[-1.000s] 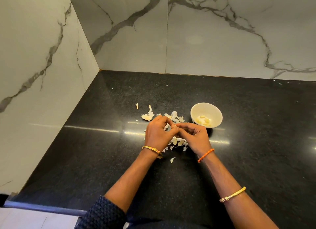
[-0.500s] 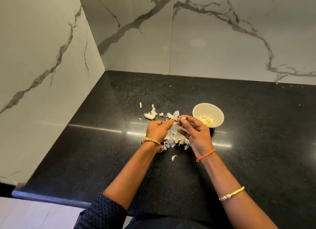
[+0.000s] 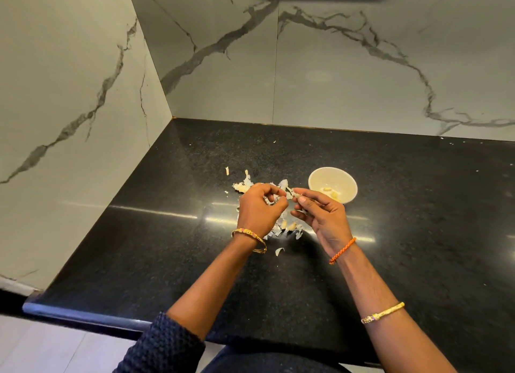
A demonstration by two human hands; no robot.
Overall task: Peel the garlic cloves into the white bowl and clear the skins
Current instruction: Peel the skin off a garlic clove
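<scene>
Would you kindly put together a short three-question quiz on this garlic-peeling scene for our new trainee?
1. True or false: the small round white bowl stands on the person's right side of the heap of papery garlic skins.
2. Which hand pinches the pale garlic clove? A) left hand B) right hand
3. Fill in: the bowl holds a few peeled ____.

Key: 1 true; 2 B; 3 garlic cloves, lying at the bottom of the bowl on the glossy black stone countertop.
</scene>
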